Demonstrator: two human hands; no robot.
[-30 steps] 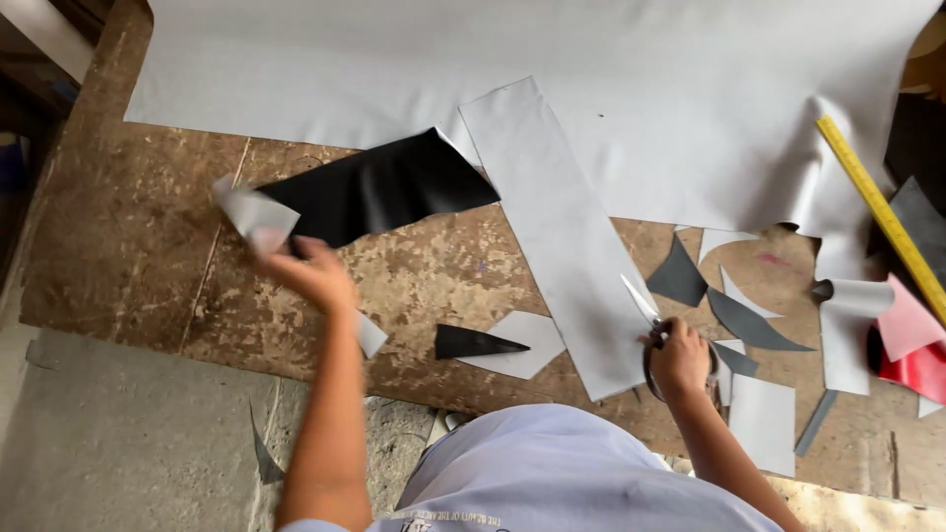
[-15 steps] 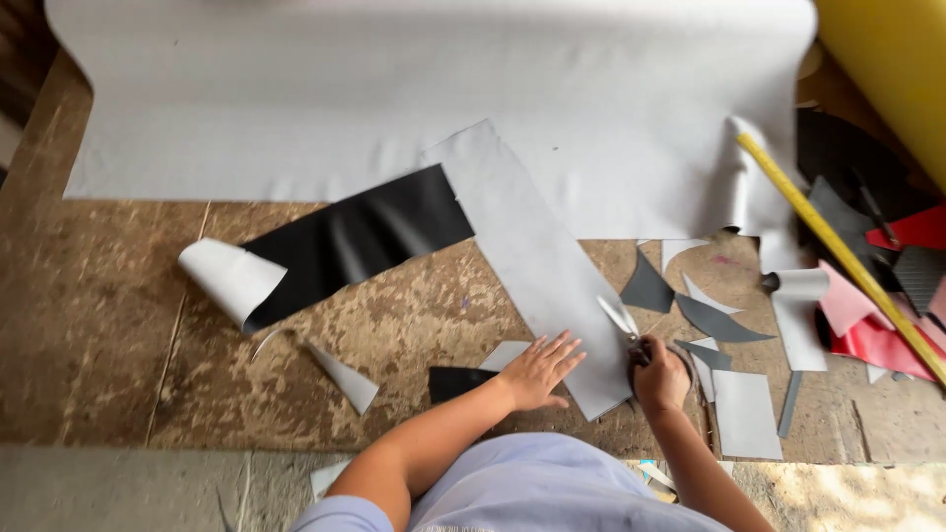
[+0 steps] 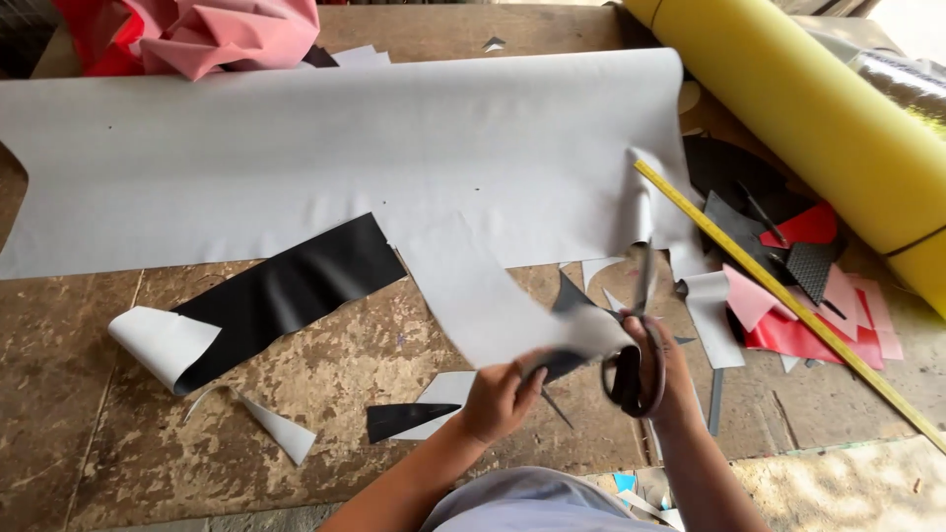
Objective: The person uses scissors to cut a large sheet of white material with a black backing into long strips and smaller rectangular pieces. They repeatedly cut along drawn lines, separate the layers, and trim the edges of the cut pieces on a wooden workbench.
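I see my left hand (image 3: pixel 498 399) at about 6 o'clock, fingers clenched on the near end of a grey strip (image 3: pixel 473 296). The strip runs up toward 12 o'clock, where it joins the big grey sheet (image 3: pixel 325 158) spread across the far half of the counter (image 3: pixel 69 394). Its near end is lifted and curls over, showing a dark underside.

My right hand (image 3: pixel 665 379) sits just beside the left, toward 3 o'clock. Its fingers are clenched through the black loops of the scissors (image 3: pixel 636 340), whose blades point up toward 12 o'clock, right at the strip's edge. I cannot tell whether the blades are parted or closed.

At 9 o'clock a black piece (image 3: pixel 286 291) lies on the counter, its left end rolled over to show a white backing. A small white offcut (image 3: pixel 281 429) lies near it at 7 o'clock, and a black triangle (image 3: pixel 404 419) lies just left of my left hand.

At 3 o'clock a yellow ruler (image 3: pixel 778 296) runs diagonally over red and pink scraps (image 3: pixel 808 330) and dark cut pieces. A thick yellow roll (image 3: pixel 828 118) lies at 2 o'clock, along the counter's far right. Crumpled pink material (image 3: pixel 236 30) is heaped at 11 o'clock, beyond the sheet.
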